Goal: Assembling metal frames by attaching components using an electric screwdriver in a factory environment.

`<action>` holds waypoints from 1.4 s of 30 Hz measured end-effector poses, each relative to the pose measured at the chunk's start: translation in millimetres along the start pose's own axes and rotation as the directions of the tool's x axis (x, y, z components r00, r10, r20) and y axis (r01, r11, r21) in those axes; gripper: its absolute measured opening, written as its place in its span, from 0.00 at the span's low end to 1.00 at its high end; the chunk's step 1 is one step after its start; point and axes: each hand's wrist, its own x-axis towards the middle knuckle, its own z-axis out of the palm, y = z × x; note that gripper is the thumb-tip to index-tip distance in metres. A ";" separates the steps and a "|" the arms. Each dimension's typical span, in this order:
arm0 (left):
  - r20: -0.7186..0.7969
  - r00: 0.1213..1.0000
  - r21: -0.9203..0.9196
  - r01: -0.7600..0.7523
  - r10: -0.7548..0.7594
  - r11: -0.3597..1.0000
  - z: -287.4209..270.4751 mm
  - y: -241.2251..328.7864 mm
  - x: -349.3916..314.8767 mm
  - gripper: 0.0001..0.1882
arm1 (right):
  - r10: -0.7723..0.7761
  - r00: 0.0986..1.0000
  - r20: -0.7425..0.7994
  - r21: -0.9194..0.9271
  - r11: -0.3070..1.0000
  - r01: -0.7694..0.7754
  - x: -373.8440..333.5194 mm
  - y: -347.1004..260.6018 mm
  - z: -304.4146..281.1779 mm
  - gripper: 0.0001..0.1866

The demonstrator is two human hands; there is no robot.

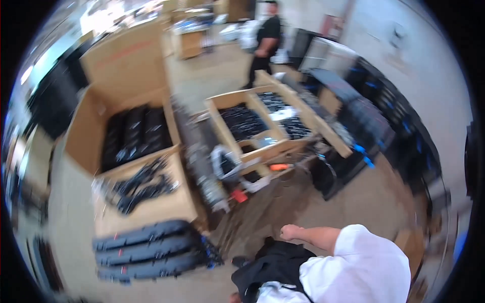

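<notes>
standing clear of the work, between handling steps: neither hand holds anything. large cardboard box point(96, 126), upper left of the frame, stands open with black parts packed inside; its front flap carries loose black cables point(141, 187). wooden crate point(255, 131), centre, has divided compartments of dark parts. stacked black rails point(146, 250), lower left, overhang the floor. right hand point(291, 232), lower centre, is curled shut and empty, hanging well apart from all stock. left hand cannot be told; only a trace shows at the bottom edge. any next reach likely calls for stepping forward; open floor lies right of centre.
</notes>
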 end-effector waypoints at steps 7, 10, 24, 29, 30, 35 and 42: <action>0.040 0.991 0.349 0.106 -0.128 0.931 47.6 97.8 62.4 0.23 | 0.139 0.984 -0.114 0.383 0.920 -0.086 -25.0 93.8 26.7 0.26; 0.025 0.990 0.460 0.111 -0.138 0.881 94.0 128.3 94.8 0.22 | 0.144 0.983 -0.116 0.513 0.856 -0.065 -22.6 153.2 32.0 0.26; -0.230 0.972 0.735 0.138 0.052 0.663 341.1 152.9 233.6 0.21 | 0.832 -0.098 -0.546 0.778 0.547 0.310 -46.7 664.7 -165.4 0.24; -0.336 0.934 0.771 0.201 0.117 0.605 395.4 129.1 258.3 0.20 | 0.861 -0.112 -0.495 0.775 0.497 0.391 -54.2 762.3 -247.7 0.31; -0.350 0.927 0.777 0.207 0.135 0.595 405.6 126.1 265.9 0.20 | 0.881 -0.035 -0.472 0.808 0.449 0.382 -56.7 771.1 -257.5 0.30; -0.323 0.915 0.819 0.143 0.240 0.555 432.6 133.3 292.7 0.19 | 0.843 0.212 -0.494 0.810 0.358 0.464 -64.8 792.0 -260.4 0.24; -0.079 0.958 0.787 -0.110 0.277 0.607 546.3 167.6 353.2 0.17 | 0.862 0.132 -0.489 0.763 0.349 0.544 -136.1 806.6 -155.7 0.23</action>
